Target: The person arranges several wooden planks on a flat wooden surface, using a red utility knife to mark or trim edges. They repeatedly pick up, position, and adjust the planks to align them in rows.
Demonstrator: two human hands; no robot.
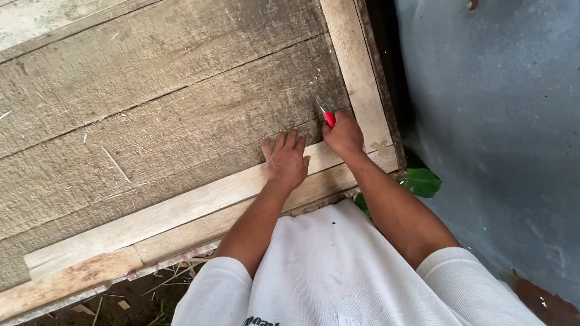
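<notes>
Left hand (286, 162) lay flat, open, steadying the batten (173, 212); right hand (343, 135) closed round a red pencil (328, 117), best kept tight to the edge.

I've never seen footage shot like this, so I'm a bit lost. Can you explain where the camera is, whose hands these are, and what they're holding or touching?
There is no machine here. The one picture comes from a camera worn on a person's head, looking down past their white shirt at their own two bare hands. The left hand lies flat, fingers spread, on a pale wooden strip that edges a panel of weathered grey planks. The right hand grips a small tool with a red handle, its thin tip against the planks near the corner of the pale frame. To the right stands a bluish metal sheet with rust spots, and a green leaf shows below.
</notes>
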